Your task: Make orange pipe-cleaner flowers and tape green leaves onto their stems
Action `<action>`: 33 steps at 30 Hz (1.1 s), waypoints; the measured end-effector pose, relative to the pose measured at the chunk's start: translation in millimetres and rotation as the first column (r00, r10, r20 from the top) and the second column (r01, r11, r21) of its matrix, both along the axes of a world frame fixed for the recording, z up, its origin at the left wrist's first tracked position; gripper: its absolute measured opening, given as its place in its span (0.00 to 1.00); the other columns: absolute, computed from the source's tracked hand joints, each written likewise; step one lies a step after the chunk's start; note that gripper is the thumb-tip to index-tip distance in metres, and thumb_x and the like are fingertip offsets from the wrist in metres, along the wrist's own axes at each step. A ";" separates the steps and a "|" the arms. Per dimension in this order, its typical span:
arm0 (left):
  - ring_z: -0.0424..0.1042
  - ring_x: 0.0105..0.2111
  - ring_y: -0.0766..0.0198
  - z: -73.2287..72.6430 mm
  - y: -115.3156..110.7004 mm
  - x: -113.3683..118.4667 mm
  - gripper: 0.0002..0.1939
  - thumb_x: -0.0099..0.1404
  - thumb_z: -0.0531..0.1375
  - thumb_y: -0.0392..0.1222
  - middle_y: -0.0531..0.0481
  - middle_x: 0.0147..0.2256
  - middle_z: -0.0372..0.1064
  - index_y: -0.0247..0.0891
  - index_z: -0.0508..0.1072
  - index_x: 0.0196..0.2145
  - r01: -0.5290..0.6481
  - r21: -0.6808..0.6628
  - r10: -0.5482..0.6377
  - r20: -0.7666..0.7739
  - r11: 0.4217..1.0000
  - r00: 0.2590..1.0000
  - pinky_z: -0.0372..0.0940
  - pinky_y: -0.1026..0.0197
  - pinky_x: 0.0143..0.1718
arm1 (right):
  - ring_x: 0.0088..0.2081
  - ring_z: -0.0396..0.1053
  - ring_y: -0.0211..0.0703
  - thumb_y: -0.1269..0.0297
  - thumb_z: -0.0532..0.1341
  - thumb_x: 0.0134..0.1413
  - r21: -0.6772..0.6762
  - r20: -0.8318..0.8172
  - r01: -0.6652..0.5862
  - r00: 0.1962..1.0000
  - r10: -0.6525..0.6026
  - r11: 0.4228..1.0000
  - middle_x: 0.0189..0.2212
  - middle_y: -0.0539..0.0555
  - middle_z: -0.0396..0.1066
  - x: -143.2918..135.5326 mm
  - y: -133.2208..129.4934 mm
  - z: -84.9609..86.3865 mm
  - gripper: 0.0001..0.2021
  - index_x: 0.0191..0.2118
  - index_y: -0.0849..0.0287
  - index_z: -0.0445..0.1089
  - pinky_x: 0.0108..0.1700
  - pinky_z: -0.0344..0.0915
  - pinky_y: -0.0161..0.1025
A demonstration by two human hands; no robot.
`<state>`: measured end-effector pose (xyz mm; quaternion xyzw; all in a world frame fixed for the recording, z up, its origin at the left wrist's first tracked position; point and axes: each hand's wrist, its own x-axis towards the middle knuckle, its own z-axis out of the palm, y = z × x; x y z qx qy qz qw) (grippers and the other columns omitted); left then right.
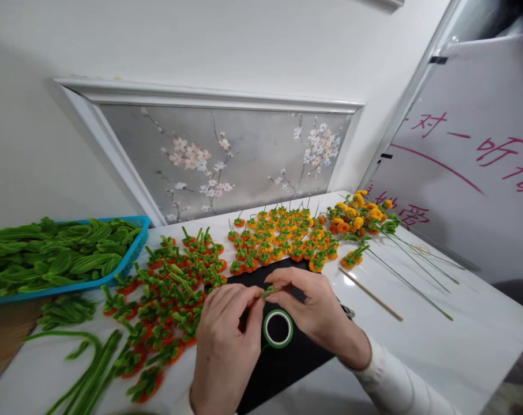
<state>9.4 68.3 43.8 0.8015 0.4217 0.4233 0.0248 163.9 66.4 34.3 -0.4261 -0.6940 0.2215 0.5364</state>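
Workpiece, small and green, is over the black mat, pinched narrowly between fingers of the left hand and of the right hand. From it: tape roll, six o'clock; wooden stick, three o'clock, on white worktop; blue basket, nine o'clock.
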 end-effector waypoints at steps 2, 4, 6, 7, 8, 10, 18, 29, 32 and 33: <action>0.68 0.32 0.60 -0.5 0.7 0.2 0.04 0.61 0.57 0.32 0.50 0.30 0.70 0.38 0.70 0.32 0.007 -0.040 -0.008 -0.005 0.999 1.000 0.62 0.56 0.39 | 0.31 0.70 0.36 0.74 0.61 0.53 0.041 0.052 0.001 0.999 -0.003 0.999 0.29 0.49 0.73 3.4 -0.3 1.9 0.09 0.40 0.57 0.72 0.36 0.66 0.31; 0.68 0.32 0.60 -0.7 0.6 0.4 0.04 0.62 0.56 0.33 0.50 0.29 0.70 0.38 0.69 0.30 0.014 -0.063 -0.015 -0.007 0.998 1.000 0.62 0.56 0.38 | 0.29 0.68 0.35 0.73 0.60 0.53 0.041 0.085 -0.008 0.996 0.004 0.999 0.27 0.49 0.71 6.0 -1.0 3.7 0.10 0.41 0.57 0.72 0.34 0.65 0.31; 0.68 0.32 0.61 -0.5 -0.4 0.4 0.05 0.62 0.56 0.33 0.50 0.29 0.69 0.39 0.68 0.29 0.027 -0.104 -0.027 0.006 0.994 1.000 0.62 0.57 0.37 | 0.28 0.67 0.35 0.73 0.60 0.54 0.015 0.084 -0.019 0.996 0.018 1.000 0.26 0.49 0.70 7.5 -1.3 4.5 0.10 0.42 0.57 0.73 0.32 0.63 0.31; 0.68 0.32 0.61 -0.4 -1.1 0.3 0.06 0.63 0.55 0.34 0.51 0.29 0.68 0.39 0.68 0.28 0.037 -0.135 -0.034 0.022 0.990 0.999 0.62 0.58 0.36 | 0.28 0.66 0.35 0.73 0.60 0.54 -0.001 0.074 -0.027 0.997 0.027 1.000 0.25 0.49 0.69 8.1 -1.0 4.5 0.10 0.42 0.57 0.73 0.32 0.63 0.31; 0.68 0.31 0.62 -0.3 -1.7 0.1 0.06 0.63 0.55 0.34 0.51 0.29 0.68 0.39 0.68 0.28 0.049 -0.176 -0.042 0.043 0.983 0.998 0.62 0.60 0.34 | 0.28 0.66 0.35 0.72 0.60 0.54 -0.019 0.059 -0.038 0.997 0.039 0.999 0.26 0.49 0.69 8.8 -0.5 4.3 0.10 0.42 0.57 0.73 0.31 0.63 0.32; 0.68 0.31 0.63 0.3 -2.3 -0.3 0.07 0.63 0.55 0.36 0.51 0.29 0.68 0.39 0.68 0.28 0.088 -0.273 -0.065 0.090 0.958 0.994 0.63 0.62 0.32 | 0.28 0.66 0.35 0.71 0.61 0.54 -0.049 0.027 -0.073 0.997 0.074 0.996 0.26 0.49 0.69 11.0 1.3 3.7 0.10 0.42 0.56 0.73 0.32 0.62 0.32; 0.69 0.26 0.67 9.0 0.7 1.1 0.10 0.64 0.53 0.40 0.54 0.26 0.68 0.39 0.70 0.27 0.224 -0.513 -0.124 0.222 0.829 0.967 0.63 0.68 0.28 | 0.29 0.65 0.34 0.70 0.61 0.54 -0.082 0.023 -0.168 0.985 0.170 0.982 0.26 0.49 0.69 19.0 6.2 6.0 0.03 0.31 0.58 0.73 0.32 0.61 0.31; 0.73 0.29 0.62 3.0 3.0 -4.8 0.08 0.55 0.61 0.34 0.56 0.28 0.74 0.44 0.71 0.34 0.028 -0.284 -0.015 0.048 0.958 0.999 0.66 0.57 0.39 | 0.29 0.66 0.36 0.70 0.55 0.59 0.106 0.199 -0.134 0.974 0.111 0.985 0.27 0.52 0.71 12.1 2.3 5.5 0.10 0.31 0.58 0.73 0.32 0.65 0.33; 0.74 0.31 0.60 5.3 3.0 -6.3 0.11 0.54 0.61 0.32 0.57 0.27 0.75 0.45 0.71 0.35 0.020 -0.344 -0.014 0.023 0.939 1.000 0.66 0.56 0.41 | 0.32 0.67 0.38 0.68 0.56 0.59 0.181 0.270 -0.146 0.958 0.094 0.973 0.29 0.52 0.72 14.9 4.7 3.9 0.10 0.30 0.57 0.74 0.36 0.66 0.35; 0.74 0.33 0.60 6.6 2.7 -7.1 0.12 0.54 0.61 0.31 0.58 0.27 0.75 0.46 0.71 0.35 0.023 -0.381 -0.018 0.015 0.924 1.000 0.66 0.56 0.41 | 0.33 0.67 0.38 0.68 0.57 0.59 0.188 0.283 -0.141 0.955 0.084 0.972 0.30 0.52 0.72 16.3 5.4 2.9 0.10 0.30 0.57 0.74 0.36 0.65 0.35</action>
